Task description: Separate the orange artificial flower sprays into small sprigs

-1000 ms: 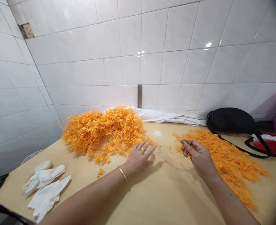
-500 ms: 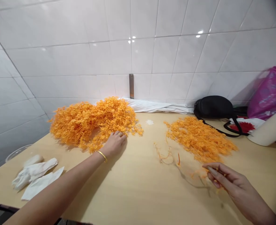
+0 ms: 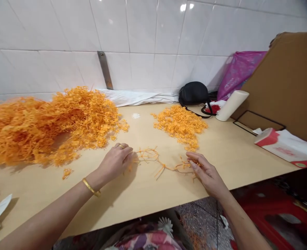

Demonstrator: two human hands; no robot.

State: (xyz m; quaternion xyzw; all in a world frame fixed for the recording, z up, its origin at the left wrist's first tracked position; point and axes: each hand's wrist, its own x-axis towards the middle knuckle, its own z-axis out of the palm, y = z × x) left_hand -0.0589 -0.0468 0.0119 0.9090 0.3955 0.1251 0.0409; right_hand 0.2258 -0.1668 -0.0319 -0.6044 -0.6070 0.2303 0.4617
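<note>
A thin orange plastic flower stem (image 3: 164, 166), mostly bare with short side twigs, stretches between my two hands just above the table. My left hand (image 3: 118, 158), with a ring and a gold bangle, is closed at the stem's left end; the fingertips point down and are partly hidden. On the right end my right hand (image 3: 205, 172) pinches the stem between thumb and fingers. A big heap of orange artificial foliage (image 3: 85, 118) lies beyond my left hand. Behind the right hand is a smaller, flatter pile of orange sprigs (image 3: 181, 123).
A white paper flower (image 3: 135, 116) lies between the piles. Along the tiled wall are a white cloth (image 3: 140, 98), a black pouch (image 3: 193, 93) and a purple bag (image 3: 238, 74). At right stand a white roll (image 3: 231, 106), a tissue pack (image 3: 286, 147) and a cardboard box (image 3: 286, 80).
My view has swung right and down. My left hand has come away from the big heap to the stem's end. My right hand has brought the stem in front of me.
</note>
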